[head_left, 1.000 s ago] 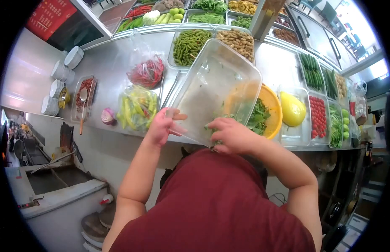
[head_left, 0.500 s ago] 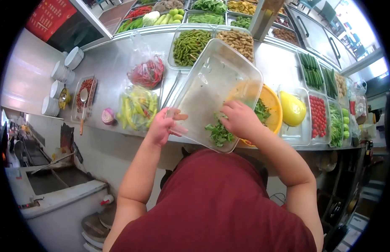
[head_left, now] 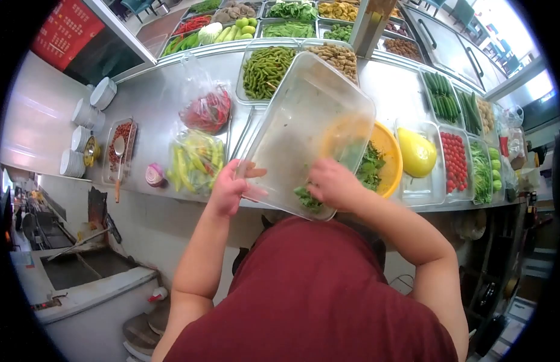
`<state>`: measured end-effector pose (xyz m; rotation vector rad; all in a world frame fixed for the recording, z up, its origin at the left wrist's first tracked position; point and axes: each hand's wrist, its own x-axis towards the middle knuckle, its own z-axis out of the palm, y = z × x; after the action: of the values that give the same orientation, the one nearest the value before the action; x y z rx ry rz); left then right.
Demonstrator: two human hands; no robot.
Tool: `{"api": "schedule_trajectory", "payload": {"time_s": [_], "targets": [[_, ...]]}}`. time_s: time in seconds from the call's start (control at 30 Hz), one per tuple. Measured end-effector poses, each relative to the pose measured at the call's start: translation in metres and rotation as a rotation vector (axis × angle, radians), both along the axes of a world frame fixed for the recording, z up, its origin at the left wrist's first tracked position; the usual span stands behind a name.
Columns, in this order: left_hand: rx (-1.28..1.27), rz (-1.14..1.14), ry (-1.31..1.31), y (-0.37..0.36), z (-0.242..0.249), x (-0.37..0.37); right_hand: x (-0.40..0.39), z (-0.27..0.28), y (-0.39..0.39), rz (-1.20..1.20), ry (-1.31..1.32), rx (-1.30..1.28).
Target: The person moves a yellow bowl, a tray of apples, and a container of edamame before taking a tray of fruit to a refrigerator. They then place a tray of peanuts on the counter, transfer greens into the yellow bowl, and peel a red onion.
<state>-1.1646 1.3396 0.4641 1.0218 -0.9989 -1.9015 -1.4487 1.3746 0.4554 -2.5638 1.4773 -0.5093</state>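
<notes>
My left hand (head_left: 230, 187) grips the edge of a clear plastic container (head_left: 286, 127), with its fingers showing through the wall. The container is tilted over the counter's front edge and leans across a yellow-orange bowl (head_left: 396, 157). Down in its lower corner, my right hand (head_left: 333, 184) is closed on leafy greens (head_left: 305, 198); its fingertips are partly hidden. More leafy greens (head_left: 371, 168) lie in the bowl, which the container and my right forearm partly cover.
Left on the counter are a bag of green peppers (head_left: 196, 160), a bag of red peppers (head_left: 207, 111), half an onion (head_left: 154, 174) and a tray with a spoon (head_left: 118, 145). To the right stand a yellow pomelo-like item (head_left: 416, 152) and a tray of cherry tomatoes (head_left: 454, 160).
My right hand has moved slightly left and down in the container and now covers more of the greens. The container stays tilted in my left hand.
</notes>
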Motion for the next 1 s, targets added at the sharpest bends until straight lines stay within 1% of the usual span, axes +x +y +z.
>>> {"api": "schedule_trajectory", "payload": {"time_s": [0.07,0.1,0.17,0.2,0.27,0.3,0.37,0.4,0.43,0.5,0.53,0.57,0.63,0.67,0.7,0.77,0.8,0.83,0.9,0.93,0.97,1.0], "targets": [[0.012,0.020,-0.006,0.000,-0.003,0.000,0.007,0.001,0.011,0.080,-0.063,0.370],[0.026,0.041,-0.013,0.001,-0.004,-0.001,0.008,0.004,0.009,0.075,-0.062,0.373],[0.017,0.030,-0.009,0.002,-0.004,-0.003,0.011,0.012,0.001,-0.083,-0.231,-0.056],[0.005,0.024,-0.006,0.003,-0.003,-0.003,0.010,0.009,-0.001,-0.084,-0.232,-0.056],[-0.012,0.013,-0.021,0.005,0.000,-0.003,0.008,0.002,-0.004,0.168,-0.017,0.050],[-0.026,0.001,-0.031,0.004,0.002,-0.004,0.007,0.001,0.000,0.161,-0.018,0.045],[-0.028,0.000,-0.045,0.005,0.007,-0.005,0.007,0.001,0.015,0.199,-0.050,0.286],[-0.026,0.008,-0.059,0.007,0.009,-0.006,0.002,0.003,0.013,0.103,0.026,0.251],[-0.021,0.009,-0.056,0.008,0.007,-0.006,-0.005,0.007,0.009,0.104,0.028,0.257],[-0.037,0.018,-0.031,0.010,0.007,-0.004,-0.020,0.013,0.003,-0.221,-0.058,-0.090],[-0.040,0.021,-0.031,0.010,0.007,-0.003,-0.027,0.010,0.003,-0.251,-0.043,-0.008],[-0.038,0.016,-0.016,0.010,0.006,-0.002,-0.023,0.012,0.006,-0.250,-0.044,-0.012],[-0.033,0.006,-0.002,0.010,0.004,-0.003,-0.010,0.016,0.024,0.002,0.140,0.221],[-0.025,0.010,-0.015,0.009,0.003,-0.002,0.000,0.011,0.031,-0.006,0.035,0.127],[-0.017,0.016,-0.027,0.009,0.002,-0.002,0.000,0.011,0.032,-0.009,0.035,0.129],[-0.017,0.020,-0.021,0.010,0.002,-0.002,-0.002,0.021,0.030,-0.053,-0.024,0.223],[-0.021,0.028,-0.014,0.011,0.002,-0.001,-0.006,0.024,0.021,-0.052,0.010,0.022],[-0.019,0.029,-0.017,0.012,0.001,-0.001,-0.010,0.022,0.020,-0.051,0.007,0.024],[-0.019,0.014,-0.019,0.009,0.001,-0.001,-0.015,0.022,0.016,-0.043,0.343,0.022],[-0.024,0.011,-0.020,0.008,0.002,-0.002,-0.011,0.023,0.026,-0.024,0.367,0.151],[-0.013,0.022,-0.018,0.009,0.002,-0.001,-0.009,0.022,0.036,-0.025,0.367,0.152],[-0.002,0.036,-0.014,0.010,0.002,-0.001,-0.009,0.020,0.046,0.042,0.137,0.240]]}}
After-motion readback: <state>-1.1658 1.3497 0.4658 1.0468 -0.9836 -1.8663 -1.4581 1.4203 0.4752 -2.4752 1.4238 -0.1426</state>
